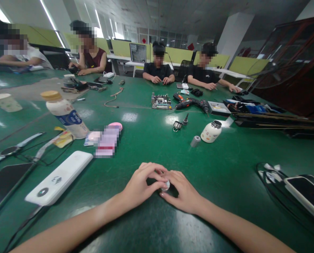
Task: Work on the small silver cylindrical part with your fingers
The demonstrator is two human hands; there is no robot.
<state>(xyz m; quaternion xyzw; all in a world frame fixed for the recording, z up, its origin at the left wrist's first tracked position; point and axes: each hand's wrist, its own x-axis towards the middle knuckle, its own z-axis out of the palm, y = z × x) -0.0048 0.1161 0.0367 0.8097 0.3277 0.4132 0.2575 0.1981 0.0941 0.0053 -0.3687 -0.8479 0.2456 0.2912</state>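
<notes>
My left hand and my right hand meet low over the green table. Between their fingertips is a small whitish, shiny round piece, partly covered by the fingers. The left thumb and fingers pinch it, while the right thumb and index finger curve around its other side. Beyond the right hand stand a small grey cylinder and a cream bottle with a bare metal mouth. A small metal piece with a ring and a dark stopper-like part lie farther back.
To the left are a white power bank, a purple packet, a drink bottle and a watch. A phone lies at right. Farther back are a circuit board, power drills and several seated people.
</notes>
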